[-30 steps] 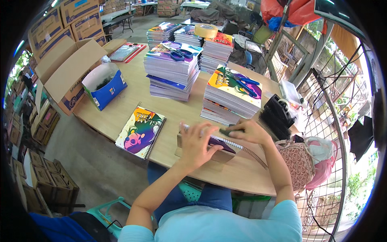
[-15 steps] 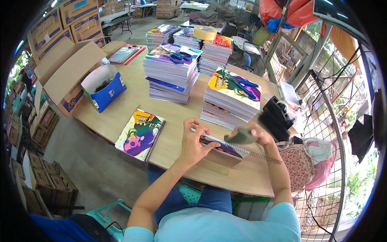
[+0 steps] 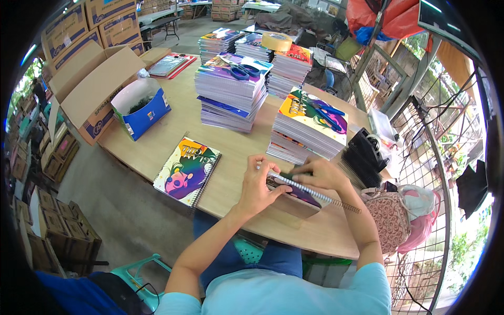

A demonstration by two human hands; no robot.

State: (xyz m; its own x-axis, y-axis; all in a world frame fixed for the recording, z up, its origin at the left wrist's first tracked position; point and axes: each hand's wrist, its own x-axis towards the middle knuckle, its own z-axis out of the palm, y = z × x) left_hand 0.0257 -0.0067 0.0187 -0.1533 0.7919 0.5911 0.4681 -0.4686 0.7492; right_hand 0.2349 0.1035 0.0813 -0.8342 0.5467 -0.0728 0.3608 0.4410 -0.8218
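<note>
Pale wood bench point(image 3: 239, 152) fills the middle of my view. Open cardboard box point(image 3: 100, 97) at its left end. Stack of notebooks point(image 3: 302, 142) just beyond the hands. Blue carton point(image 3: 148, 116) beside the box. Spiral notebook point(image 3: 186, 173) flat, left of the hands. I have a second notebook point(image 3: 300, 196) on edge near the front, bound side up. Left hand point(image 3: 257, 186) pinches it, thumb on the cover. Right hand point(image 3: 323, 173) curled at the spine over something dark green; I can't tell its grip. Wire coil point(image 3: 344, 205) trails past the notebook's right end.
</note>
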